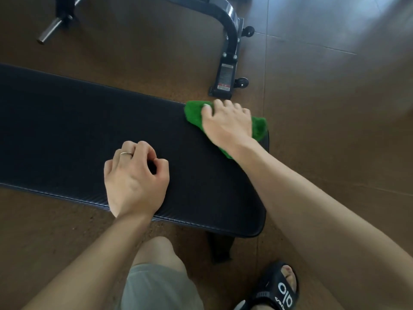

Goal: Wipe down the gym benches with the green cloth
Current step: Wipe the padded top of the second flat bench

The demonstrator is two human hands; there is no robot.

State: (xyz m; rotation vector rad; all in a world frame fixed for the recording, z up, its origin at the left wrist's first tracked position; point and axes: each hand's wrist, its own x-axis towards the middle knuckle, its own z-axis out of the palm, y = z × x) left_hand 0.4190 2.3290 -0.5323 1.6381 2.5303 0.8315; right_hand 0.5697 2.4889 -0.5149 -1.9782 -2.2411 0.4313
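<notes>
A long black padded gym bench (pixel 78 135) runs across the view from the left edge to the right of centre. The green cloth (pixel 194 114) lies on its far right corner, partly hanging past the end. My right hand (pixel 225 124) presses flat on the cloth, fingers spread over it and covering its middle. My left hand (pixel 134 177) rests on the bench pad near its front edge, fingers curled loosely with nothing in them; a ring is on one finger.
The black metal foot of another machine (pixel 228 70), with small wheels, stands on the brown floor just beyond the cloth. A steel bar end (pixel 50 30) sticks out at the top left. My knee (pixel 156 265) and a black sandal (pixel 279 289) are below the bench.
</notes>
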